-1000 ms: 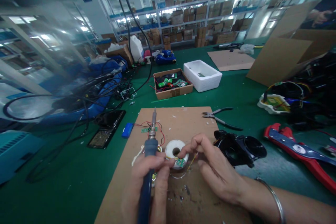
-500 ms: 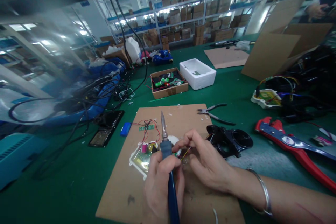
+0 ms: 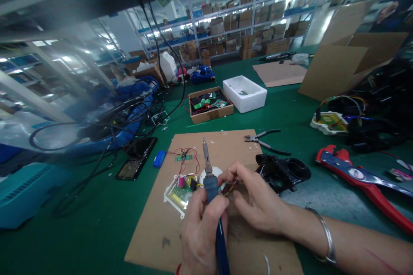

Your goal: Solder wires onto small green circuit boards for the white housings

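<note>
So the left hand [image 3: 201, 240] has its grip wrapped tight around the blue handle of a soldering iron [image 3: 211, 187], with the metal tip pointing up and away. The right hand [image 3: 258, 200], bangle on the wrist, has its grip pressed together on thin yellow and red wires [image 3: 230, 189], pinched in the fingers [image 3: 234, 172] right beside the iron. Can't tell if anything else is in that pinch.

Both hands are over a cardboard sheet [image 3: 226, 146] on the green tabletop [image 3: 97, 206]. On the sheet, just left of the hands, is a circuit board in a white mount [image 3: 179, 193], with a white solder spool [image 3: 207, 175] touching the iron's side of it. A small green PCB [image 3: 183, 157] sits near the sheet's far edge. Just past the sheet's right edge are needle-nose pliers [image 3: 264, 142] and a black plastic housing [image 3: 284, 172].
</note>
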